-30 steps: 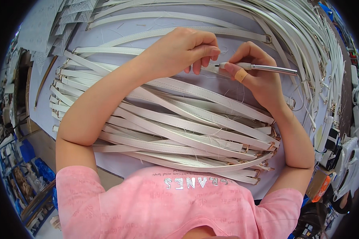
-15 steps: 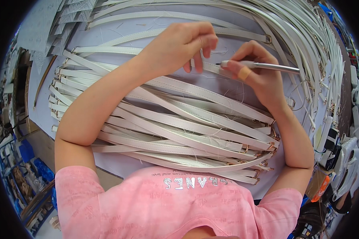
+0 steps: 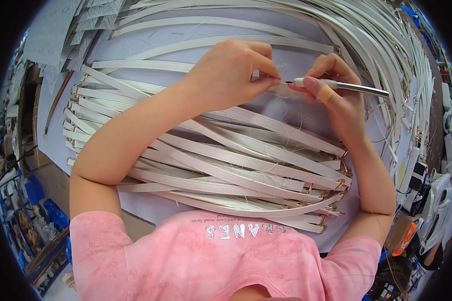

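Observation:
My right hand point(image 3: 339, 93) is closed around a slim pen-shaped tool point(image 3: 361, 89) with a white front part and a shiny metal shaft; a tan bandage wraps one finger. The tool's dark tip points left and almost meets the fingertips of my left hand point(image 3: 233, 75). Those left fingers are pinched together. A small white bit shows in the gap between them, but what they hold is mostly hidden. Below both hands spreads a pile of white stitched straps point(image 3: 246, 160) with metal buckles at their ends. Loose thread ends stick out from several straps.
More white straps point(image 3: 376, 45) lie in a thick bundle along the far right. Grey patterned sheets point(image 3: 50, 40) stand at the far left of the pale table. A thin brown strip point(image 3: 58, 103) lies at the left edge. An orange object point(image 3: 406, 238) sits at the lower right.
My left fingers have closed from a loose, spread pose into a pinch and moved slightly down and right. My right hand has shifted a little right with the pen-shaped tool.

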{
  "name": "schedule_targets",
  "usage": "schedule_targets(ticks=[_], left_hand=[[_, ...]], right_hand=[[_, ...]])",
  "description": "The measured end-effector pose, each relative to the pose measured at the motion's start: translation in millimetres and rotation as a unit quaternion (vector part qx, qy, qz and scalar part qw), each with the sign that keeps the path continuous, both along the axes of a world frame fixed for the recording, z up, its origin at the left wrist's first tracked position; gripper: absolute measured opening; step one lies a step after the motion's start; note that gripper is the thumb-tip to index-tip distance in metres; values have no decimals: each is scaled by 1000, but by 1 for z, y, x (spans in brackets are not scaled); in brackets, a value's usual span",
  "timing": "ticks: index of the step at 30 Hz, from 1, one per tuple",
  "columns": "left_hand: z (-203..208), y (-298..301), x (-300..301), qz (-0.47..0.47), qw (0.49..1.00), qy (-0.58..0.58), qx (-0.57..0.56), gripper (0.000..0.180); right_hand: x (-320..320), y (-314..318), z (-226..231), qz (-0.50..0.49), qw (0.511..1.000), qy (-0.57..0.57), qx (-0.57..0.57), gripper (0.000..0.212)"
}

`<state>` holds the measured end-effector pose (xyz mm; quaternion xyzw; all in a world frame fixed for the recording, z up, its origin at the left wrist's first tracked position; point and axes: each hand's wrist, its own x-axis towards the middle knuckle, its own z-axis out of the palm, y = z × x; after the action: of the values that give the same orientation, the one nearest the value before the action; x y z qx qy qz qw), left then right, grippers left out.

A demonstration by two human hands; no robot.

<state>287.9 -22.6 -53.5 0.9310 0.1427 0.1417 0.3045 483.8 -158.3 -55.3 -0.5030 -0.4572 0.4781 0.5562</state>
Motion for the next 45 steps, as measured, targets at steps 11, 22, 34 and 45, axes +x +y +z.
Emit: schedule_targets(ticks=[11,22,34,45], left_hand=[[1,7,3,22,966,20,-258,15],[1,7,4,15,970,24,-243,19],[3,8,3,14,963,17,-268,18],[4,-4,0,-141,986,-86,16,15]], right_hand=[[-9,3,-5,-6,995,-99,-25,15],[-10,2,-6,6,993,-115,-27,11],[-11,2,-6,5,994,-111,-19,10],[11,-4,30,-48,990,89,100,7]])
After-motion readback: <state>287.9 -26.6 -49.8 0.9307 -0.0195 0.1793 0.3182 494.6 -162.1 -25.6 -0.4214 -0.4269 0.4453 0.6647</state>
